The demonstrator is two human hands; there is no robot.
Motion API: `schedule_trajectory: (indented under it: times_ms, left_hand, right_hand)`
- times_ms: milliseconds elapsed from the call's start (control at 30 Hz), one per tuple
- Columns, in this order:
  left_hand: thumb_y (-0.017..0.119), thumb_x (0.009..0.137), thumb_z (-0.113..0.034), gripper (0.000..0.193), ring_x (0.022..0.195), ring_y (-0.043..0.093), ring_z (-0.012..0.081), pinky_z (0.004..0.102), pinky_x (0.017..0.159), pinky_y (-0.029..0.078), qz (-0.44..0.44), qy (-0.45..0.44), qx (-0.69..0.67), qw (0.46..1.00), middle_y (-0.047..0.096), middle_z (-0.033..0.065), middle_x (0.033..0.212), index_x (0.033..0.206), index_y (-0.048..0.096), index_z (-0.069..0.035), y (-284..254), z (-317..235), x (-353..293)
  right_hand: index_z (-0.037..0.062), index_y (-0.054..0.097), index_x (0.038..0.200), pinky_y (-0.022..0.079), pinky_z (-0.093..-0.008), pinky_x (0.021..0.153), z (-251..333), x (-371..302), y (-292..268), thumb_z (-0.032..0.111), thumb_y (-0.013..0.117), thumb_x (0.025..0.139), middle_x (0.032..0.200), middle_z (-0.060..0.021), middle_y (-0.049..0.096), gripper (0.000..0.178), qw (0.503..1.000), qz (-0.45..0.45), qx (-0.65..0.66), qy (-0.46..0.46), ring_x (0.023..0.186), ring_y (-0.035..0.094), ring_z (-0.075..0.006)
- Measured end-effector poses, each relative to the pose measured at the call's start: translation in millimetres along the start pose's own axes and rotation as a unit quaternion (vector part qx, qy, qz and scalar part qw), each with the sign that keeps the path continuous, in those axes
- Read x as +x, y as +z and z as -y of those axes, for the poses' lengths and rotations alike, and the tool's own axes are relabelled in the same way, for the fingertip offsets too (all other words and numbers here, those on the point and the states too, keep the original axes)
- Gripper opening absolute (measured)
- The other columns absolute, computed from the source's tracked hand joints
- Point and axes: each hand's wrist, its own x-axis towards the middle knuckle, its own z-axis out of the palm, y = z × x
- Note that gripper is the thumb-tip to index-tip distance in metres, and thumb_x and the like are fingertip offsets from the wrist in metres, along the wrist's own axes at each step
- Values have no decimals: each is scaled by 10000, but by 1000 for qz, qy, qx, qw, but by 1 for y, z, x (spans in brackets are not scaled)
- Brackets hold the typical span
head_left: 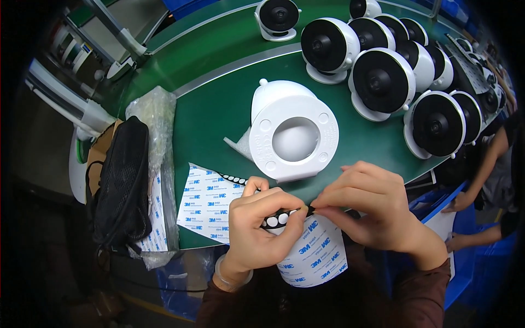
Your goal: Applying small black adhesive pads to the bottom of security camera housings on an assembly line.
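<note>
1. Near the close edge of the green worktop (208,126), my left hand (249,232) and right hand (377,205) almost meet at a dotted strip (277,220), black with round white spots.
2. I see the left fingers pinching the strip, thumb against forefinger; the right fingers, tips pressed together, nip its right end.
3. Its long axis runs left to right, tilting slightly upward and away at the right. The blue-printed backing paper (314,257) hangs from it toward the wearer.
4. Just beyond both pinches, apart from them, I have a white base (262,143) on a round body (279,90). From the fingertips it lies straight ahead, a little left; I cannot say which hand is nearer.
5. The base turns its flat underside, with a wide opening and four shallow circles, up toward the wearer. From body to base, the long axis points nearward and slightly right.
6. Left of the left hand, another printed sheet (199,202) lies on the worktop.
</note>
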Motion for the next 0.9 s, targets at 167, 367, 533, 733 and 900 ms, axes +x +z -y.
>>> schedule_trajectory:
  times_ms: [167, 367, 533, 733, 900]
  left_hand:
    - [609, 632, 23, 67, 442, 390, 120, 291, 599, 258, -1, -5, -15, 1000, 535, 15, 542, 653, 587, -38, -1, 2, -2]
    - [607, 635, 22, 67, 442, 386, 118, 293, 603, 259, -7, -7, -7, 1000, 535, 14, 542, 653, 587, -40, -2, 1, -2]
    - [613, 634, 19, 73, 442, 386, 118, 289, 599, 256, -8, -4, -10, 1000, 534, 13, 545, 650, 583, -45, 1, 1, -1]
    - [601, 641, 28, 53, 489, 460, 161, 293, 597, 318, -49, -70, -5, 996, 538, 52, 558, 648, 573, -16, 3, 5, -6]
    - [594, 673, 1, 33, 694, 496, 197, 281, 653, 377, -160, -82, 73, 981, 562, 122, 745, 695, 588, 25, -2, 6, -14]
  right_hand:
    - [91, 612, 755, 449, -275, 516, 0, 2, 2, 58, 704, 626, 717, -8, 589, 162, 1000, -1, -5, -21, 641, 572, -185]
    - [88, 599, 753, 452, -289, 530, 0, 5, 3, 63, 697, 634, 720, -18, 579, 156, 1000, -1, -2, -22, 641, 566, -195]
    - [62, 611, 746, 448, -293, 576, 1, 10, -6, 14, 710, 609, 722, -43, 595, 176, 998, 59, 17, 20, 653, 571, -213]
    - [68, 593, 782, 465, -301, 588, 0, 7, -2, 44, 677, 660, 763, -43, 594, 150, 998, 44, -33, -21, 685, 577, -215]
    - [31, 588, 829, 484, -285, 638, 0, 12, -13, 15, 652, 726, 837, -73, 623, 122, 997, -42, 59, 15, 744, 609, -228]
